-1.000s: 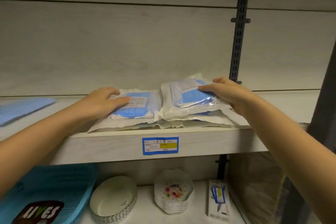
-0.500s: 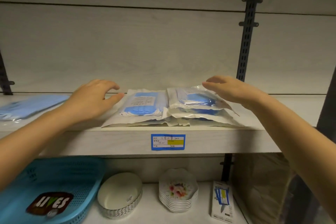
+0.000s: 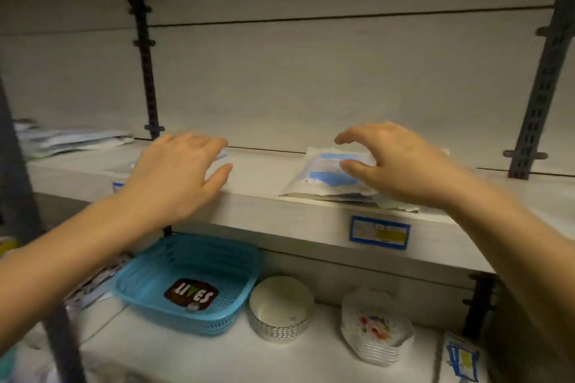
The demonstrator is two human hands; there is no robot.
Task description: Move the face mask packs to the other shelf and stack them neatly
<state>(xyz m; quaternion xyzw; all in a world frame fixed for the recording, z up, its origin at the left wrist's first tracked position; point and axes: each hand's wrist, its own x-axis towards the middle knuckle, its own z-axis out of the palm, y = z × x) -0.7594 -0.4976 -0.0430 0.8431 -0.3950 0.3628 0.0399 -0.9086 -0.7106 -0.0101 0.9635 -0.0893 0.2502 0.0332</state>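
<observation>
A stack of clear face mask packs (image 3: pixel 323 176) with blue masks inside lies on the white shelf (image 3: pixel 264 205), near its front edge at the right. My right hand (image 3: pixel 395 162) hovers over the stack, fingers spread, holding nothing. My left hand (image 3: pixel 177 174) hangs open above the shelf's front edge, left of the stack, and hides part of a blue pack behind it. More mask packs (image 3: pixel 71 141) lie piled on the shelf section at the far left, beyond the dark upright (image 3: pixel 146 71).
A blue price label (image 3: pixel 379 232) is stuck on the shelf's front. Below stand a blue plastic basket (image 3: pixel 189 283), a round foil-rimmed tin (image 3: pixel 281 308), a stack of flowered plates (image 3: pixel 375 326) and a small boxed item (image 3: pixel 462 359). Another dark upright (image 3: pixel 541 78) runs at the right.
Both hands have let go of the packs and lifted off them. The view has swung left, and my left hand has moved left, away from the stack.
</observation>
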